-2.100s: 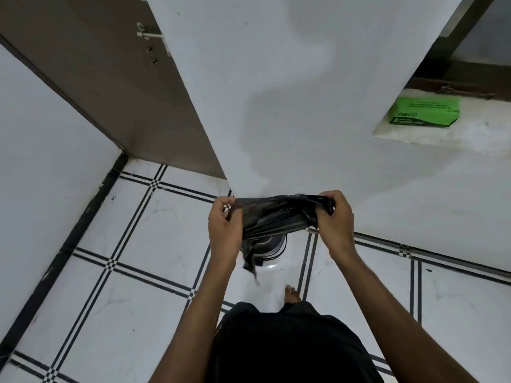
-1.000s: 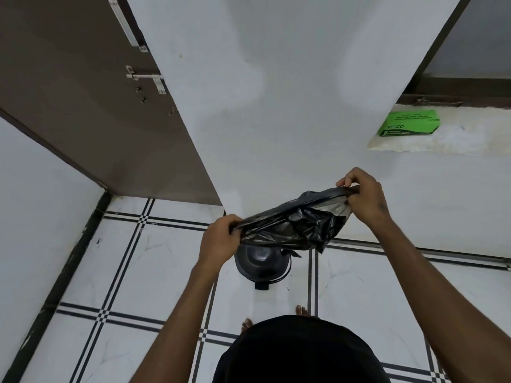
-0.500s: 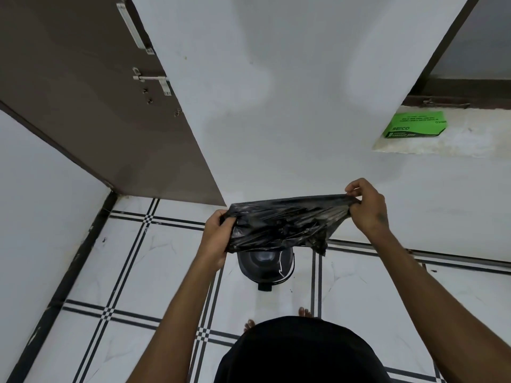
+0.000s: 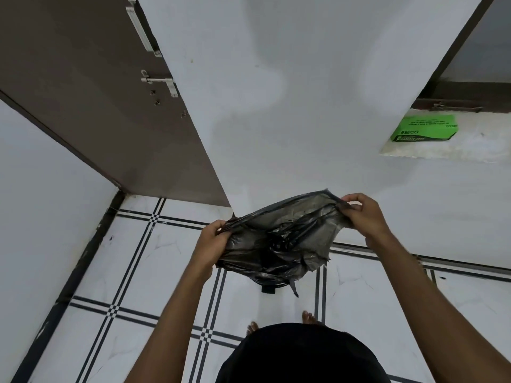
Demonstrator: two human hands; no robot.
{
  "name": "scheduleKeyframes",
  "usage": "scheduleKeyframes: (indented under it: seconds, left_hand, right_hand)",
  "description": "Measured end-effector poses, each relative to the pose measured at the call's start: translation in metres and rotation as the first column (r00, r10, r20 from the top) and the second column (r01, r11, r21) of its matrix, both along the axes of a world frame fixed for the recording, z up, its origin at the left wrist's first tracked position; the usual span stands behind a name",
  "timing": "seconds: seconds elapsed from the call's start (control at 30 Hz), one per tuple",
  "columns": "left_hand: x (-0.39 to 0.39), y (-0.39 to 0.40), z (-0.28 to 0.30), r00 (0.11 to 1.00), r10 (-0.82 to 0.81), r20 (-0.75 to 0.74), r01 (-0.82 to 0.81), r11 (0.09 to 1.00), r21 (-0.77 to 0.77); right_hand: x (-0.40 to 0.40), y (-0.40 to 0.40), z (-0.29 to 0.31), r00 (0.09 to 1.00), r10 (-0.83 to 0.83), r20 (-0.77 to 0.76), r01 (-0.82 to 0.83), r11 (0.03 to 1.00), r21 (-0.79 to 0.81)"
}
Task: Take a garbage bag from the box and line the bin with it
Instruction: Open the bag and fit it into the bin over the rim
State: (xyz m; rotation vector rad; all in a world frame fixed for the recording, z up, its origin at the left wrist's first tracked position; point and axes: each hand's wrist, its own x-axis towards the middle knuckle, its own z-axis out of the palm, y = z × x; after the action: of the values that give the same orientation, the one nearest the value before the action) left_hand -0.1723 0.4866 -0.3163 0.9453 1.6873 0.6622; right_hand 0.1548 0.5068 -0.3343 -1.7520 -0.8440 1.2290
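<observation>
A crumpled black garbage bag (image 4: 282, 239) is stretched between my hands above the floor. My left hand (image 4: 211, 243) grips its left edge, lower down. My right hand (image 4: 362, 214) pinches its right edge, higher up, so the bag's top edge slants. The bin stands on the floor below the bag and is almost wholly hidden by it; only its black foot pedal (image 4: 268, 289) shows. The green garbage bag box (image 4: 424, 129) lies on a white ledge at the upper right.
A white wall (image 4: 276, 106) rises straight ahead. A brown door (image 4: 96, 106) with a metal latch stands at the left. The floor is white tile with black lines (image 4: 130, 272). My bare toes (image 4: 307, 317) are just behind the bin.
The bag has spread wider between my hands and now covers the bin, which showed below it before. My right hand stays higher than my left.
</observation>
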Motion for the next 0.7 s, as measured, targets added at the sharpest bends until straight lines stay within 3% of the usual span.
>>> scheduleKeyframes:
  seconds: [0.07,0.2,0.33,0.53,0.7]
  left_hand:
    - [0.013,-0.002,0.0,0.998,0.012,0.062,-0.013,1.0,0.013]
    - [0.034,-0.006,-0.006,0.986,0.042,0.162,-0.04,0.999,-0.012]
    - [0.044,-0.009,-0.013,0.979,0.04,0.199,-0.04,0.999,-0.003]
    - [0.055,-0.01,-0.017,0.99,0.054,0.13,-0.057,0.998,0.014]
    - [0.055,-0.005,-0.009,0.982,0.13,0.135,-0.132,0.991,0.012]
  right_hand:
    - [-0.013,-0.006,-0.01,0.999,-0.001,-0.054,0.0,1.0,-0.02]
    - [-0.042,-0.016,-0.029,0.998,-0.031,0.057,0.032,0.999,-0.015]
    - [-0.065,-0.028,-0.029,1.0,-0.022,0.013,0.023,1.0,-0.01]
    - [-0.072,-0.037,-0.032,0.961,-0.051,0.27,0.01,0.988,0.151]
    - [-0.069,-0.033,-0.025,0.926,0.051,0.374,-0.141,0.965,0.219]
